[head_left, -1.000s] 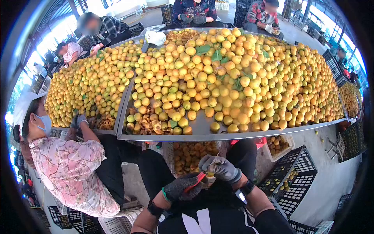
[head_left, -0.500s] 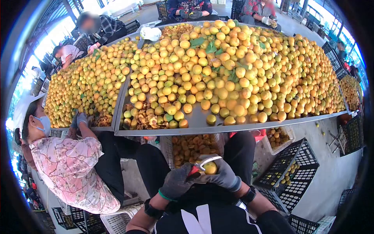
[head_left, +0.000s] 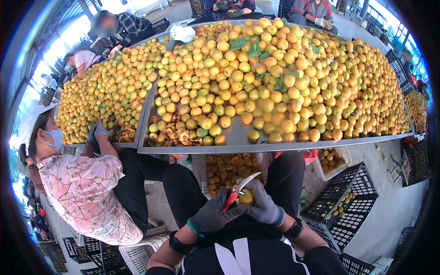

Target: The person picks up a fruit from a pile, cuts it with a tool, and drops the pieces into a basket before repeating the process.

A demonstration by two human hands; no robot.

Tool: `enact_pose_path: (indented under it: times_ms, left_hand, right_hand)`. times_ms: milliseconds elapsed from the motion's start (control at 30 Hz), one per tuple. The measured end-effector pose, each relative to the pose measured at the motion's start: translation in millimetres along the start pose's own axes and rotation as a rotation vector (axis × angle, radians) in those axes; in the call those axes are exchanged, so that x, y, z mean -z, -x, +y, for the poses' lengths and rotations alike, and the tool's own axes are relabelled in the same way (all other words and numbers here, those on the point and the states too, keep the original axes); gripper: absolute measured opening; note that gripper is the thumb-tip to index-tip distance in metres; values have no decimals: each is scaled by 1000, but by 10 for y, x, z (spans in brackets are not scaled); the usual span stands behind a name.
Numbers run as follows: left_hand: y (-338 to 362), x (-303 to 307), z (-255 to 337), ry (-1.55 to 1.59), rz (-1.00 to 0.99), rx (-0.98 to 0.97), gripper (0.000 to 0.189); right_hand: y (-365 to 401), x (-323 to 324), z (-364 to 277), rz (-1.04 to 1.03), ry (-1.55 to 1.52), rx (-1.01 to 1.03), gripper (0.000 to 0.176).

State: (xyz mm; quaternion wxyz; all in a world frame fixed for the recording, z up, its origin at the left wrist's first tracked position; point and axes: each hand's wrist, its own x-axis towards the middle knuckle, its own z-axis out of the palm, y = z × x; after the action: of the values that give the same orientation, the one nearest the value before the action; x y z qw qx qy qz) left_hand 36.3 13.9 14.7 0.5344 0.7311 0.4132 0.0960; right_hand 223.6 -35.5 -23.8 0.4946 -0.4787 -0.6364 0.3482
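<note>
In my gloved left hand [head_left: 211, 214], fingers wrapped round the grip, is a red-handled cutter [head_left: 232, 199] with a curved silver blade that points up and right. My right hand [head_left: 266, 207], in a grey glove, pinches a yellow-orange apricot [head_left: 246, 197] right beside the blade. The two hands meet at the fingertips above my lap. Just beyond them, between my knees, stands a pale crate [head_left: 200, 170] filled with cut apricots [head_left: 229, 170].
A metal-edged table [head_left: 238, 148] carries a large heap of apricots [head_left: 293, 78], with torn pieces [head_left: 176, 134] near its front edge. A co-worker in a pink floral shirt [head_left: 87, 197] sits at left; others sit across. Black crates [head_left: 353, 220] and a white crate [head_left: 346, 156] stand at right.
The cutter's blade has swung off the apricot's top and now points up and right. Both hands keep their hold. The view has shifted slightly.
</note>
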Motion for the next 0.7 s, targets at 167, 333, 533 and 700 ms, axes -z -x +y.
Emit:
enact_pose_path:
  times_ms: [167, 333, 533, 700]
  left_hand:
    - [10, 29, -49, 21, -8, 46, 44]
    - [45, -35, -110, -275, 125, -197, 43]
    - [30, -60, -88, -473, 84, -183, 50]
    - [34, -61, -94, -506, -6, -103, 56]
  right_hand:
    - [76, 63, -9, -75, -119, -137, 55]
    - [205, -61, 131, -48, -554, -346, 57]
    - [239, -63, 125, -16, -233, -295, 56]
    - [231, -87, 82, 10, -202, -282, 52]
